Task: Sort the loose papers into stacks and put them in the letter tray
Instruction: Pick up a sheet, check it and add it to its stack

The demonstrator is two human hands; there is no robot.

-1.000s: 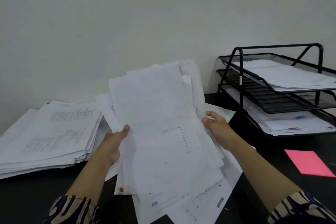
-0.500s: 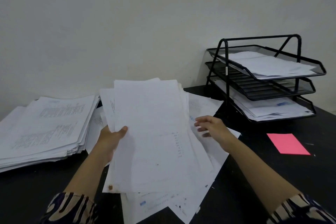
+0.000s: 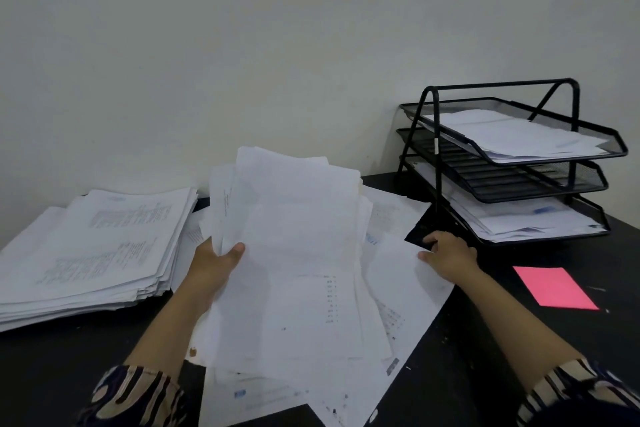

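A sheaf of loose papers (image 3: 294, 253) is held up off the black tabletop (image 3: 519, 357) by the left hand (image 3: 213, 269), just left of the letter tray (image 3: 512, 163) and nearer the camera. The sheaf's left edge is gripped, with the thumb laid across the front sheet and the fingers curled out of sight behind it. The sheets in the sheaf are fanned unevenly, and faint printed columns can be made out on the front one.

The right hand (image 3: 446, 253) is placed palm down on the spread papers (image 3: 408, 288) that lie flat on the tabletop, between the held sheaf and the letter tray. Its fingers are bent slightly, with the thumb pressed on the upper edge of a sheet; whether that sheet is pinched or only touched cannot be told. The two hands are kept apart, with the sheaf between them.

The letter tray is a black wire-mesh rack of three tiers set against the wall. White papers are seen in its top and bottom tiers, while only the ribbed base is visible in the middle one.

Well to the left of the letter tray, beyond the left hand, a thick paper stack (image 3: 93, 246) is laid flat with printed text facing up. In front of the letter tray, a pink sheet (image 3: 554, 286) is laid alone on the tabletop.
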